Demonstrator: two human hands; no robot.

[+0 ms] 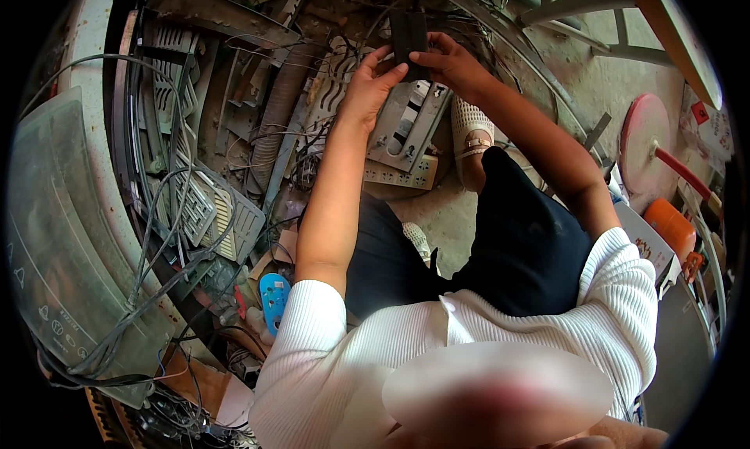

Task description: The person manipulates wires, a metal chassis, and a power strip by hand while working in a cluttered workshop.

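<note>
Between my two hands, at the top middle of the head view, is a flat, dark, rectangular piece (408, 33); its exact kind does not show. My left hand (369, 88) grips its near left side, thumb and fingers closed on the edge. On the opposite side my right hand (456, 65) pinches it, the thumb lying across its face. Just below the piece, a grey slotted metal bracket (400, 140) lies on the floor, over a pale perforated plate (414, 176).
Scrap metal strips, cables and a corrugated hose (283, 109) crowd the left side, along with slotted grilles (207, 211). A translucent grey plastic cover (66, 246) stands at far left. To the right are a round pink disc (642, 140), an orange container (669, 224) and a chair-like metal frame (590, 4).
</note>
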